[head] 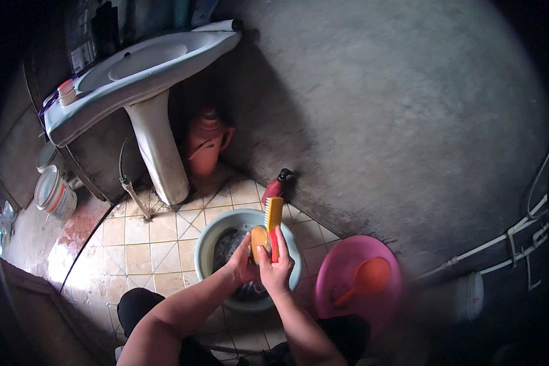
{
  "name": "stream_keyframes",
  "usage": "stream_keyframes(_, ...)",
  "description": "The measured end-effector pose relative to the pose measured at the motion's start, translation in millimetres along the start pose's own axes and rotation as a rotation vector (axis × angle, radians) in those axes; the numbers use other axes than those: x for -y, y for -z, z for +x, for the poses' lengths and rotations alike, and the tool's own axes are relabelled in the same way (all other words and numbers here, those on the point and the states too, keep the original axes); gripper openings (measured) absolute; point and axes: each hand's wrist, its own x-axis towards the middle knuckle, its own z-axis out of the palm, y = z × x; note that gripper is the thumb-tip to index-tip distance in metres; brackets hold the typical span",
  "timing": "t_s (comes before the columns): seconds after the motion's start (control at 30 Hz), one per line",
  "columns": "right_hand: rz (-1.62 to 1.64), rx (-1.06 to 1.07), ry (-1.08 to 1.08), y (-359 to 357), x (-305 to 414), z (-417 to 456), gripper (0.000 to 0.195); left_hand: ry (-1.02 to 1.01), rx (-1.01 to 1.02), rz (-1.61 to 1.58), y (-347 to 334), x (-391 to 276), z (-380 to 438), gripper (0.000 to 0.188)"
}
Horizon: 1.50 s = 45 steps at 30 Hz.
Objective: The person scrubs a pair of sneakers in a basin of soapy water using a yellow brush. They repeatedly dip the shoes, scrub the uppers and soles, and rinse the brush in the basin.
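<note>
Both hands are above a pale blue-green plastic basin [202,256] on the tiled floor, which holds dark water or wet cloth with some suds. My left hand [243,263] holds an orange-brown oval object [259,239], seemingly a bar of soap, by its left side. My right hand [274,270] grips the red handle of a yellow scrubbing brush [276,212], its white bristles facing left, and its thumb rests at the lower edge of the oval object. The brush stands upright beside that object.
A pink basin [322,279] with an orange dipper [371,275] stands at the right. Beyond the wash basin are a dark red pump bottle [272,190], a pedestal sink [158,146] and a red thermos flask [206,146]. White buckets [57,194] stand at the left; pipes [489,247] run at the right.
</note>
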Motion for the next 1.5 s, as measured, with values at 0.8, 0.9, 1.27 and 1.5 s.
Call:
stream_keyframes(0.8, -0.247, 0.163, 0.02, -2.0, 36.1, -17.1, 0.032, -0.383, -0.063, -0.178, 31.9, -33.8, 33.0, 0.057)
stream_keyframes(0.9, -0.287, 0.231, -0.134, 11.1, 38.7, -36.2, 0.035, -0.491, -0.126, -0.068, 38.4, -42.9, 33.2, 0.055)
stream_keyframes(1.27, -0.133, 0.161, -0.104, 14.1, 29.5, -41.4, 0.033, -0.491, -0.035, -0.047, 39.9, -40.2, 38.1, 0.044)
stream_keyframes(1.5, 0.012, 0.263, -0.206, 15.7, 19.2, 4.6, 0.028, -0.491, -0.104, 0.03, 54.0, -36.3, 44.5, 0.05)
